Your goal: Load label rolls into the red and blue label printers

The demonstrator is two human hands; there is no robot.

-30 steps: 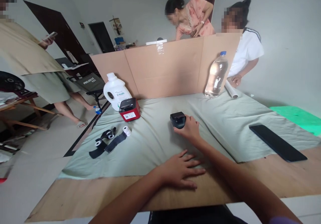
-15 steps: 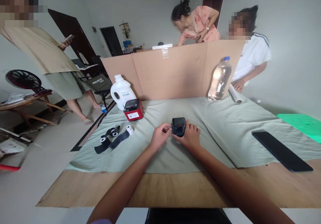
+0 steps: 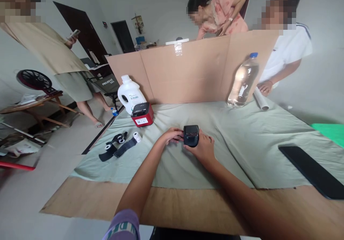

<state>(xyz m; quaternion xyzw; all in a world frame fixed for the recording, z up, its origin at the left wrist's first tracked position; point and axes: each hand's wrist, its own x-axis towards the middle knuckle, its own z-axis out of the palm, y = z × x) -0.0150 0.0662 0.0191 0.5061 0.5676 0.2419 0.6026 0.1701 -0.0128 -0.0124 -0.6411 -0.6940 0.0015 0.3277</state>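
A small black box-shaped device (image 3: 191, 135) stands on the pale green cloth (image 3: 236, 132) in the middle of the table. My right hand (image 3: 203, 148) wraps around its right side and grips it. My left hand (image 3: 171, 135) has its fingertips against the device's left side. To the left lie a red and black small printer (image 3: 142, 114), a white paper roll (image 3: 137, 136) and black strips with two more rolls (image 3: 115, 146).
A cardboard screen (image 3: 188, 71) stands at the back, with a white jug (image 3: 130, 94) on its left and a clear water bottle (image 3: 243, 81) on its right. A black phone (image 3: 311, 170) lies at the right. Three other people stand around; a folding chair (image 3: 106, 85) is at the left.
My left hand left the wooden table edge and reached forward to the device's left side. The right hand stayed on the device. The camera shifted slightly.
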